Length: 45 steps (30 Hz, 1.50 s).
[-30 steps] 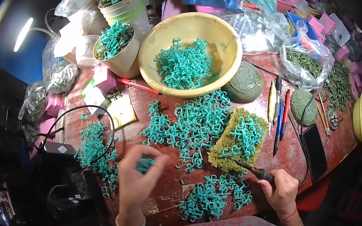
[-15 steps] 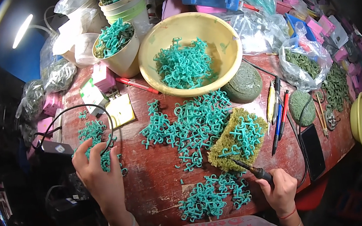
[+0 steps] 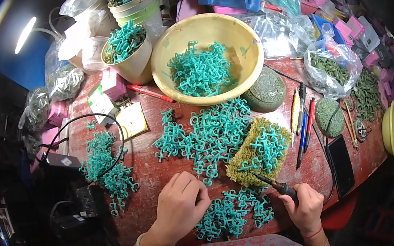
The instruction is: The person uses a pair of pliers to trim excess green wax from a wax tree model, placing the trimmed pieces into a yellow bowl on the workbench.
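Left hand (image 3: 180,203) curled at seven o'clock, unclear whether it held anything, right hand (image 3: 306,208) gripped a black-handled tool (image 3: 283,188) at five, teal pieces (image 3: 267,147) topped a sponge (image 3: 240,158) at four

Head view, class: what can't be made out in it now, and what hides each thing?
All in the head view:
- Left hand: its own back hides most fingertips and anything they hold.
- Dark tool: the right hand covers its rear end.
- Its tip: too small to tell if it touches the olive sponge.
- Yellow bowl: the teal pile hides part of its floor.
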Available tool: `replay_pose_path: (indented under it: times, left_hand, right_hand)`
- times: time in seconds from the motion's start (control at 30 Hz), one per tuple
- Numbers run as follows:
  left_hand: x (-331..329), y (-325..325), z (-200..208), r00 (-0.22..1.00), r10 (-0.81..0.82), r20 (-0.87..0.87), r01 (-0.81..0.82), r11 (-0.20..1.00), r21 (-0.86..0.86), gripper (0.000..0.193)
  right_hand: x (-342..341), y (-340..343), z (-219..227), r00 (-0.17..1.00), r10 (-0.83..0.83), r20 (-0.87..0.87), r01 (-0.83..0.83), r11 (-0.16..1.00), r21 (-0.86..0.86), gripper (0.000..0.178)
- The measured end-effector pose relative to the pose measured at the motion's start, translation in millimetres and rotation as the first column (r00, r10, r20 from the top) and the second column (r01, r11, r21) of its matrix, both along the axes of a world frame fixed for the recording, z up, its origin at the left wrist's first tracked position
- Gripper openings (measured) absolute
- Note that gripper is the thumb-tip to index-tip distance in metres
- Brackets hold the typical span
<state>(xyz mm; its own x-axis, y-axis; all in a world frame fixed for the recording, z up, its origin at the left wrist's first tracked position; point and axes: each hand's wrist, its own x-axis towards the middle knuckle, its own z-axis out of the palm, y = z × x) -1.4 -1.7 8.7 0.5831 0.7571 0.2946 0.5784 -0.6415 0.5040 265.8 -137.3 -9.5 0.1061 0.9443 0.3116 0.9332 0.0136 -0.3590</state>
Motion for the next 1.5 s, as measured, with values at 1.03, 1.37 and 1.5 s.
replay_pose_path:
  times: [1.03,1.37,1.5]
  left_hand:
    - [-12.1,13.4,4.1,0.681,0.545,0.49,0.577,0.014,-0.817,0.059]
    - [-12.5,13.4,9.7,0.664,0.577,0.476,0.612,-0.052,-0.789,0.06]
    - [-15.3,11.9,2.8,0.645,0.559,0.52,0.67,-0.086,-0.738,0.059]
  right_hand:
    - [-0.3,-1.2,0.1,0.997,-0.011,-0.076,0.011,1.0,-0.005,0.037]
    - [-6.7,1.8,11.4,0.989,-0.02,-0.143,0.023,1.0,0.019,0.033]
    - [-26.2,26.7,37.3,0.948,0.043,-0.317,-0.013,0.995,0.098,0.023]
